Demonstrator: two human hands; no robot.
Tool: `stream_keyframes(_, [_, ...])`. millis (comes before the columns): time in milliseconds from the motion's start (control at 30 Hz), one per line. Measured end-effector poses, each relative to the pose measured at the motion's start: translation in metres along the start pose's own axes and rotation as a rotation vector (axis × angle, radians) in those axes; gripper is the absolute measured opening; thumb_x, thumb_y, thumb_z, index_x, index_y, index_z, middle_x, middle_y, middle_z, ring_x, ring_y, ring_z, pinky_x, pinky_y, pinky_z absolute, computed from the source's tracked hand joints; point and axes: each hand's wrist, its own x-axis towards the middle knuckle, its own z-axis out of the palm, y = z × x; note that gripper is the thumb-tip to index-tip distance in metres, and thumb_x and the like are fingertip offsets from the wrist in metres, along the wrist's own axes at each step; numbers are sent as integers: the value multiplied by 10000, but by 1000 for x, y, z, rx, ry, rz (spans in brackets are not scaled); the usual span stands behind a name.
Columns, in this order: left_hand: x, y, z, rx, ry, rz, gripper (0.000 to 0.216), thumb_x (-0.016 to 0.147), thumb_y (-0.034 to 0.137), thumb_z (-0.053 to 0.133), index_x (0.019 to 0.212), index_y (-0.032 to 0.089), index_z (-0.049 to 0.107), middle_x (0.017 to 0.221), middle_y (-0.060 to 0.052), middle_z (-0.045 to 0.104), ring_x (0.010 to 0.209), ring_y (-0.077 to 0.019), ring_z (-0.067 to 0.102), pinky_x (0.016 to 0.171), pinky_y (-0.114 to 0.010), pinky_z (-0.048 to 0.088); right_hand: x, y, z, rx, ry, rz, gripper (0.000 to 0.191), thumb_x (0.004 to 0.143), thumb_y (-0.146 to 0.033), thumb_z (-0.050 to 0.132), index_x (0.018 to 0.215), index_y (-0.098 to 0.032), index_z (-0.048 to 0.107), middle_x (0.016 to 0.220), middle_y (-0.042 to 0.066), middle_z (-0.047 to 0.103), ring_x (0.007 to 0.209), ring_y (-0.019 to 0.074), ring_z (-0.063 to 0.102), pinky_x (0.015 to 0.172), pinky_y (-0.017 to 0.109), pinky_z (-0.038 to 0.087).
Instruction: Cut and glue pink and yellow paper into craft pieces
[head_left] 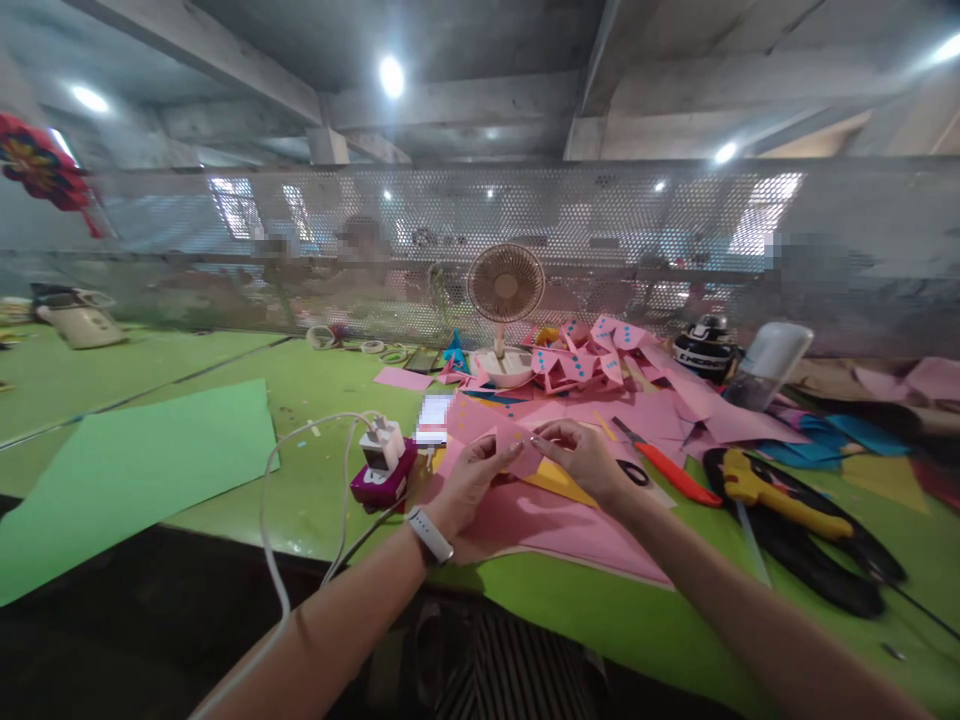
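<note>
Near the middle of the table, my left hand (474, 480) is closed on a folded piece of pink paper (480, 425) with small dots on it, thumb along its front. My right hand (581, 455) meets it at the paper's right edge, thumb and index finger pinched together. Something tiny and pale shows at those fingertips, too small to name. Under both hands lie larger pink sheets (555, 520) and a strip of yellow paper (562, 483). Behind them is a heap of folded pink pieces (581, 365) with blue dots.
A small fan (506, 285) stands behind the papers. To the left are a purple power block (384, 480) with a charger and white cable, and a green sheet (157, 450). At right lie a red-handled knife (679, 475), black-and-yellow shears (787, 505) and a clear bottle (769, 370).
</note>
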Motion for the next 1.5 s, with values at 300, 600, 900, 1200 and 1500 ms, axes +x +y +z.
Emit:
stream_keyframes(300, [2, -3, -3, 68, 40, 98, 284, 667, 400, 714, 634, 148, 585, 614, 19, 570, 577, -110, 491, 573, -232, 387, -4, -4, 4, 19, -6, 10, 215, 734, -388, 608, 751, -175, 629, 855, 60, 651, 815, 185, 595, 756, 310, 472])
stream_keyframes(600, [2, -1, -3, 85, 60, 126, 272, 682, 377, 711, 630, 143, 583, 595, 28, 551, 564, -95, 469, 563, -219, 378, -4, -6, 4, 32, -26, -4, 250, 735, -402, 610, 819, -170, 647, 863, 58, 659, 824, 184, 598, 762, 304, 466])
stream_keyframes(900, [1, 2, 1, -27, -12, -62, 333, 660, 397, 730, 868, 146, 659, 861, -63, 670, 793, -176, 611, 739, -303, 484, 1, -2, -2, 44, 60, -16, 212, 736, -385, 598, 769, -178, 634, 860, 63, 664, 812, 178, 605, 774, 320, 473])
stream_keyframes(1200, [7, -3, -6, 8, 88, -80, 291, 711, 443, 674, 819, 172, 674, 785, -33, 682, 726, -143, 628, 626, -230, 484, 3, -2, -7, 5, 242, 36, 294, 782, -457, 510, 846, -183, 593, 879, 47, 626, 798, 168, 566, 703, 282, 443])
stream_keyframes(1500, [4, 0, -1, -19, 100, -40, 253, 703, 399, 693, 762, 159, 642, 779, -22, 670, 751, -155, 623, 689, -255, 498, -1, 3, 7, -53, 122, 40, 271, 772, -432, 539, 675, -181, 578, 665, 9, 596, 626, 139, 528, 582, 239, 426])
